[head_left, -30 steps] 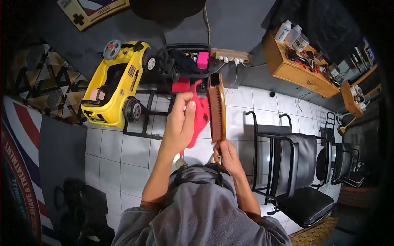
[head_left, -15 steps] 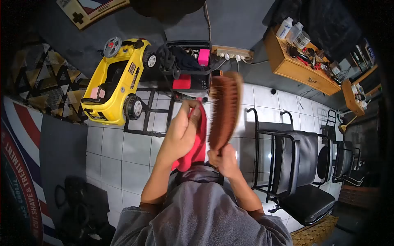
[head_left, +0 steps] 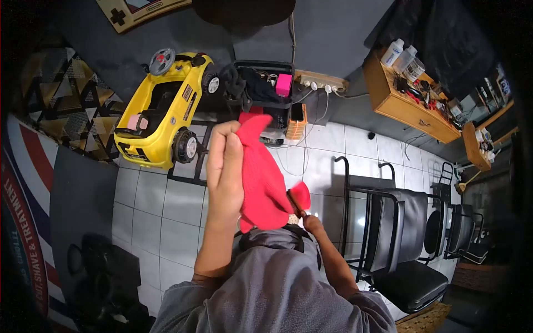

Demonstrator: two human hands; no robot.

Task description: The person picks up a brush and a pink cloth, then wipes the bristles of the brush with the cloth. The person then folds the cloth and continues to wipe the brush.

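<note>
My left hand (head_left: 225,166) is closed on the upper edge of a red ribbed-looking cloth (head_left: 261,180), pinching it between thumb and fingers. The cloth hangs down in front of my lap, its top corner folded over to the right. My right hand (head_left: 312,223), at the cloth's lower right, is closed round the handle of a brown brush. Only a short dark strip of the brush (head_left: 296,204) shows, and the cloth hides most of it. A small red flap of cloth stands out beside that strip.
Ahead is a black crate (head_left: 261,66) of odds and ends, with a power strip (head_left: 319,81) on the wall. A yellow toy car (head_left: 166,111) stands left. On the right are a black chair (head_left: 408,233) and a wooden wall shelf (head_left: 405,100) crowded with bottles and tools.
The brush, upright with its bristles in full view before, has swung down behind the cloth. My left hand has risen a little leftward, spreading the cloth wider, and my right hand is lower.
</note>
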